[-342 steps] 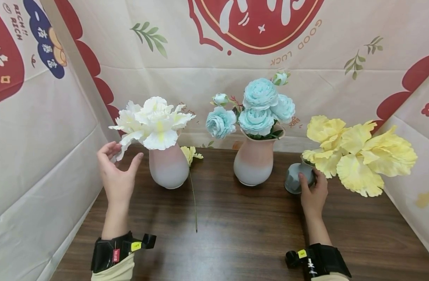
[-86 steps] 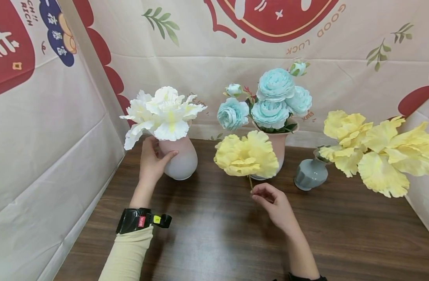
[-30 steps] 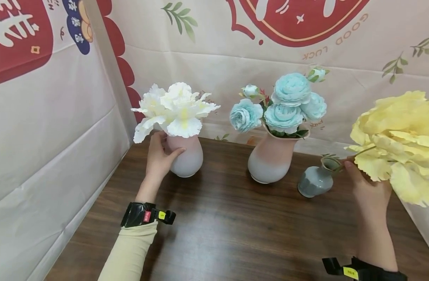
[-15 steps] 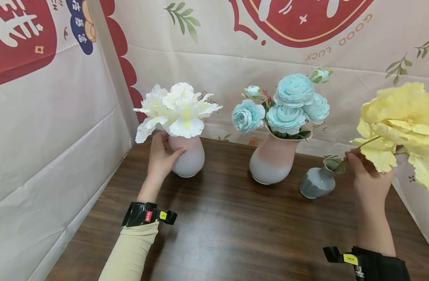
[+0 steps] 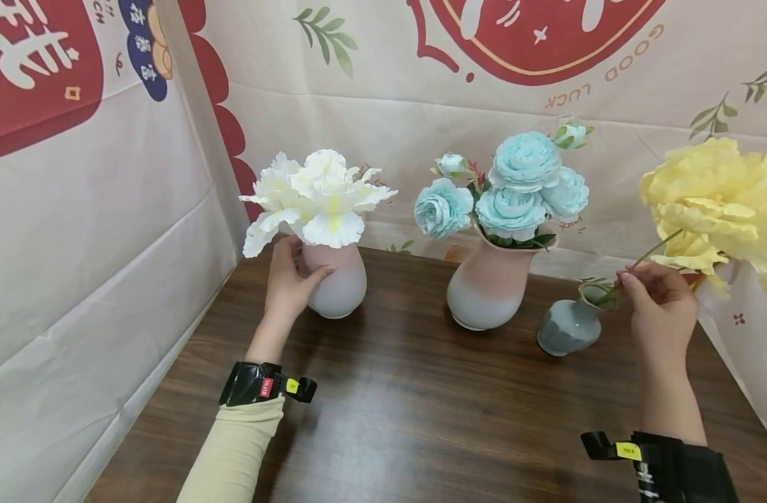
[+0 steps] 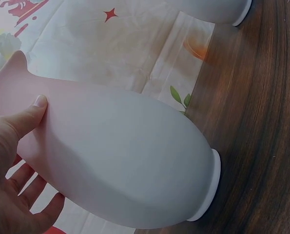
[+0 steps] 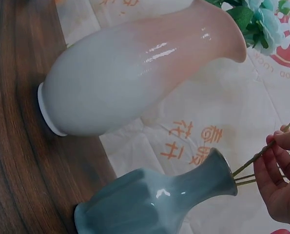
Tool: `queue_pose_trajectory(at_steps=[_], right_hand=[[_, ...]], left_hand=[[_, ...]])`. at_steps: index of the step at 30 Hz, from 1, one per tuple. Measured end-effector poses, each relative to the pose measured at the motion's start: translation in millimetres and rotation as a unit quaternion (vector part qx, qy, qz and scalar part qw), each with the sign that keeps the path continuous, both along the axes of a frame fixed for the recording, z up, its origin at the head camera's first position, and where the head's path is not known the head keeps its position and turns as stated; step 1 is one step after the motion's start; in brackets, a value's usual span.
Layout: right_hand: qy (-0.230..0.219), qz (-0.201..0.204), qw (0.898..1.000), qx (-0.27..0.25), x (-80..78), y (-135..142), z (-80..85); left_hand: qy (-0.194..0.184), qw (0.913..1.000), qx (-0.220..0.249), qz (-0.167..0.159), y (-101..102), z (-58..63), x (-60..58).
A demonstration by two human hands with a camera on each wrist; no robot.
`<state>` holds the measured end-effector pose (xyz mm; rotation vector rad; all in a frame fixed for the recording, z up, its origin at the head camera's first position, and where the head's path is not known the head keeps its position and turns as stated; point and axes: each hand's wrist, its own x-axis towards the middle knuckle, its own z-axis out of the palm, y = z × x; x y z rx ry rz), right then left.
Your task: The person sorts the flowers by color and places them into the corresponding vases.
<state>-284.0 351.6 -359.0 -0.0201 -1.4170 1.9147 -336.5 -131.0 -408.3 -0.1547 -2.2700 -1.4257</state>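
My left hand (image 5: 289, 283) grips the neck of a pink-and-white vase (image 5: 339, 283) that holds white flowers (image 5: 320, 199). In the left wrist view its thumb lies on the near side of the vase (image 6: 130, 151), with fingers curling behind. At the right, my right hand (image 5: 663, 314) pinches the stem (image 5: 656, 248) of a yellow artificial flower (image 5: 704, 192) between thumb and fingers. This stem reaches into the mouth of a small blue-grey vase (image 5: 568, 327); the right wrist view shows other stems in that vase (image 7: 169, 195) too. The yellow blooms overlap, and some run past the frame edge.
Between the hands stands another pink-and-white vase (image 5: 487, 290), filled with light blue flowers (image 5: 524, 161). A printed cloth (image 5: 383, 119) hangs behind and along both sides of the dark wooden table (image 5: 408, 391).
The yellow flower lay beside the left vase; my right hand lifted it and carried it right to the small vase. My left hand took hold of the left vase. Lately the yellow blooms rose slightly.
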Motion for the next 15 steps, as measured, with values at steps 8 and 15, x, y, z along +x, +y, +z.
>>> queue_pose_trajectory(at_steps=[8,15], right_hand=[[-0.110,-0.030,0.993,0.035,-2.4,2.1,-1.7],[-0.203,-0.044,0.972,0.107,3.4,13.2,-5.6]], left_hand=[[0.000,1.0000,-0.003,0.001,-2.4,-1.9,-2.4],[-0.009,1.0000,-0.001,0.001,-1.3,-1.8,-1.4]])
